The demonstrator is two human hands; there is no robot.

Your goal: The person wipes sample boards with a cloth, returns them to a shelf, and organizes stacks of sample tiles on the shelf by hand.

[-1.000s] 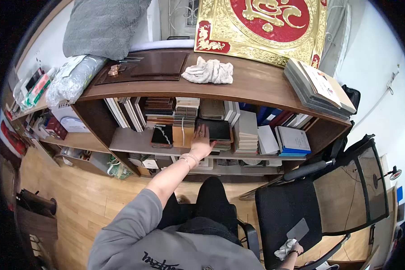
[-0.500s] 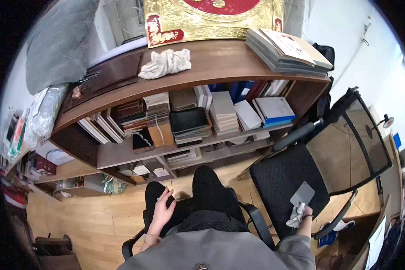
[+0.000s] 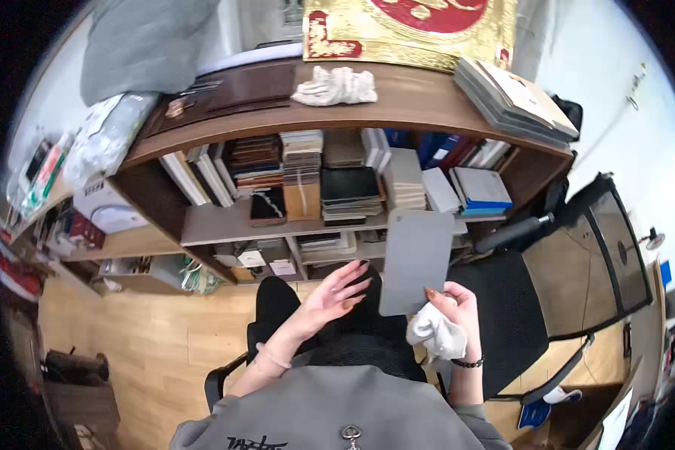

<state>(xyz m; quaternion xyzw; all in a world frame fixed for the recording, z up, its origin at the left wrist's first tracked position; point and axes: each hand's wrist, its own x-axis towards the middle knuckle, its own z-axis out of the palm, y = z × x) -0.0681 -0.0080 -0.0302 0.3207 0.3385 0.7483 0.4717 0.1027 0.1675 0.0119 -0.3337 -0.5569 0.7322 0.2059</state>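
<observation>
The grey panel (image 3: pixel 418 259) stands before the lap, long axis near twelve-to-six. The right hand (image 3: pixel 461 307) is nearer: its fingers are closed on the panel's five-o'clock corner, bunching a white cloth (image 3: pixel 439 336) there. The left hand (image 3: pixel 328 300) is apart, fingers loosely spread and holding nothing; the panel lies at its two o'clock. The chair (image 3: pixel 502 319) is at four o'clock, the shelf (image 3: pixel 221 229) at ten. Compared with half a second ago, the panel is off the chair's side and the left hand is nearer it.
</observation>
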